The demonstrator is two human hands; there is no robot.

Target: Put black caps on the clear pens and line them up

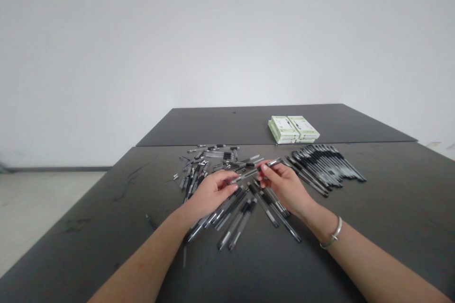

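Observation:
A clear-barrelled gel pen with a black grip [248, 174] spans the gap between my two hands, above a loose heap of similar pens [194, 175]. My right hand [280, 182] is closed, pinching the pen near its dark end between thumb and fingers. At the pen's other end is my left hand [213, 189], its thumb and fingertips closed round the tip. More pens [241, 222] lie fanned out on the table below both hands. To the right of my right hand, a neat row of capped pens [323, 165] lies side by side.
Stacked green-and-white boxes [293, 130] stand toward the back, right of centre. The dark table [391, 218] has a seam across it behind the pens. A small dark piece [150, 220] lies left of my left forearm. A pale wall [227, 33] rises behind.

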